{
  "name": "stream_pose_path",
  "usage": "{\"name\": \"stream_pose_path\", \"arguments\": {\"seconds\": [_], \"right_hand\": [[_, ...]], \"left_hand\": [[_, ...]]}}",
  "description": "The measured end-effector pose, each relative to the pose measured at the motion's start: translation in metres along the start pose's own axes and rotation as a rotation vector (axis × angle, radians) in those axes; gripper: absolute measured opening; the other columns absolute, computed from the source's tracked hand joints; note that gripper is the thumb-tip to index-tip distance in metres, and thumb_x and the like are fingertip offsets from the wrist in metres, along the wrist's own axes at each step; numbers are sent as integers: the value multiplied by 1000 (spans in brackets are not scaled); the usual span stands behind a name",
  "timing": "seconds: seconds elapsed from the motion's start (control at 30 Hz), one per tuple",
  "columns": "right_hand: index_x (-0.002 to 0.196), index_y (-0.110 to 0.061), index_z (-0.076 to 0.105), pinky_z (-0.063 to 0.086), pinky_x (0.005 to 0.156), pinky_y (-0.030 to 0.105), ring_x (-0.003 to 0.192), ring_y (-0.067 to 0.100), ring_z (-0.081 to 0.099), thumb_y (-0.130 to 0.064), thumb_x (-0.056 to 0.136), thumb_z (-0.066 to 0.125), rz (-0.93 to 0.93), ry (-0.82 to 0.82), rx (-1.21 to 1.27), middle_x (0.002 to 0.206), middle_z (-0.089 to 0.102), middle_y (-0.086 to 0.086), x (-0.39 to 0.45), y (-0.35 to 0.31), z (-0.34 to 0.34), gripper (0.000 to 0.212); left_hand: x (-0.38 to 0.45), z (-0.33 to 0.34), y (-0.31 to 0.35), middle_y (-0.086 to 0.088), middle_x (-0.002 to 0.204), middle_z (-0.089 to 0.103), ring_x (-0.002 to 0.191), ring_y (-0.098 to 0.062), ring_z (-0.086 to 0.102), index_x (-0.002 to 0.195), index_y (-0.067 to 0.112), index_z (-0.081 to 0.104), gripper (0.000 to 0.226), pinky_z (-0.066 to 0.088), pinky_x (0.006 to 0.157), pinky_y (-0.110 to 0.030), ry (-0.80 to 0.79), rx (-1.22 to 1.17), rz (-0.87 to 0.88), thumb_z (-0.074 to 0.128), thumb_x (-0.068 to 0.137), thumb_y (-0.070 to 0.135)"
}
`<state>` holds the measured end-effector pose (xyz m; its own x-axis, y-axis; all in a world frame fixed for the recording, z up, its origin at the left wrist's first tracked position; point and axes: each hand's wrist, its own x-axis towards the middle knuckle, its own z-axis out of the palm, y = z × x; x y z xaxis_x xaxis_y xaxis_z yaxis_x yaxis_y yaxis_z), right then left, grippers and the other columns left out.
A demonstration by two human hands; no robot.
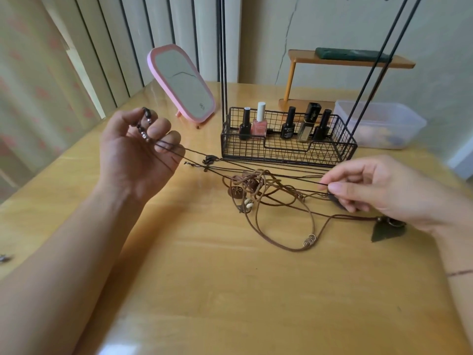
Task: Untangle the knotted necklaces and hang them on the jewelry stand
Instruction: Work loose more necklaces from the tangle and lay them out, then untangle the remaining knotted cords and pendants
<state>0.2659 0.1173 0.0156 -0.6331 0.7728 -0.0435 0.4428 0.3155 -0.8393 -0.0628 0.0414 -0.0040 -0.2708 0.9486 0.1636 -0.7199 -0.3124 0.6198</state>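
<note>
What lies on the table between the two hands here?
In the head view, taut dark cords run from the left hand to the right hand, above a tangle of brown necklaces on the table.

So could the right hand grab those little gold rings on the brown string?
Probably yes. The gold rings lie in the open on the table, nothing covering them, near the right hand. But that hand is pinching a dark cord, so it would likely need to let go first.

Necklaces (266,190): tangled on the bench (230,290), between both hands.
Jewelry stand (286,149): behind the necklaces, bottles (288,124) in its basket.
Mirror (183,83): left of the stand.
Container (381,124): right of it.
</note>
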Motion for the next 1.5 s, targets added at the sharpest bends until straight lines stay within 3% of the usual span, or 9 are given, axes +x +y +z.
{"name": "stream_pose_path", "arguments": {"seconds": [0.1,0.23,0.63,0.87,1.03,1.17,1.23,1.4,1.5], "right_hand": [[84,-30,76,36,58,35,59,20,52,-47,71,72,-25,15,38,63,65,6,1,1,0,22],[85,-25,73,44,61,34,61,17,54,-84,52,71,-62,-3,10,72,69,7,0,4,-5,68],[73,-19,71,53,67,30,83,25,64,-43,75,80,-352,-42,638,78,68,6,2,-1,-1,25],[70,-19,53,57,69,33,44,12,46,-40,79,77,-265,25,808,45,42,-8,7,1,5,32],[79,-14,56,56,58,35,43,9,39,-34,81,79,-199,-155,875,52,37,-7,10,5,23,30],[99,-10,66,56,82,49,67,17,60,-25,86,77,-272,-538,597,72,59,-1,2,-2,39,22],[106,-8,70,54,92,40,90,15,69,-16,87,74,-312,-595,287,93,72,-2,-8,-13,50,22],[133,-14,63,31,115,20,140,6,39,-25,95,66,-700,-470,-491,139,59,-5,-28,-23,101,39],[125,-15,68,37,112,24,134,9,48,-30,97,61,-785,-361,-584,133,64,-5,-28,-25,99,33]], "left_hand": [[1,-3,0,8,53,30,49,-9,22,64,22,36,18,23,49,-20,8,-13,-6,47,78,24],[2,-3,-1,9,47,21,46,-8,16,65,24,34,19,18,46,-21,40,52,-23,48,78,25],[4,-4,-18,5,56,23,49,-13,18,71,24,41,30,18,45,-23,101,816,-212,51,99,18],[2,-5,-30,10,46,46,42,-8,34,79,16,55,19,28,41,-19,55,1325,-42,66,95,20],[4,-10,-22,0,73,61,51,-6,51,91,20,59,14,38,45,-23,149,1755,28,68,91,29],[7,-22,-9,1,87,61,75,-21,56,91,26,60,12,43,60,-30,253,1985,-46,69,87,34],[8,-26,-6,0,89,63,82,-26,58,89,28,62,13,46,66,-33,301,2042,-80,70,85,36],[7,-27,-2,3,90,59,85,-26,54,97,28,61,18,41,67,-32,402,2128,-66,69,86,39],[8,-29,0,2,92,55,85,-27,50,102,27,61,22,39,69,-33,456,2161,-63,69,87,41]]}}
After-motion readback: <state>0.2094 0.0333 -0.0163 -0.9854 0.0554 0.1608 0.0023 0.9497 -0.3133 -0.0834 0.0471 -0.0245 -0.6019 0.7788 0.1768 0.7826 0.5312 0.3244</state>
